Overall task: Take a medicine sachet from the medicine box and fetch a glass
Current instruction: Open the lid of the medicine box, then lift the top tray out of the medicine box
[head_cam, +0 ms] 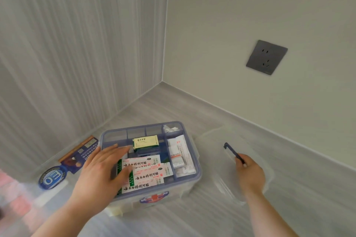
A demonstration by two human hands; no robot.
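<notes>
The clear medicine box (189, 184) with a blue-rimmed inner tray stands open on the grey counter. White sachets and packs (180, 154) lie in its right compartment. Flat white plaster boxes with black and red print (148, 173) and a small yellow-green box (145, 141) lie in the middle. My left hand (102, 169) rests flat, fingers spread, on the tray's left side and holds nothing. To the right, the clear lid (215, 150) lies on the counter, and my right hand (250, 173) grips its dark blue handle (232, 152). No glass is in view.
A dark blue booklet or box (81, 157) and a round blue sticker marked EO (53, 177) lie left of the medicine box. Two walls meet in a corner behind it. A grey wall socket (266, 56) sits on the right wall. Something pink shows at the far left edge.
</notes>
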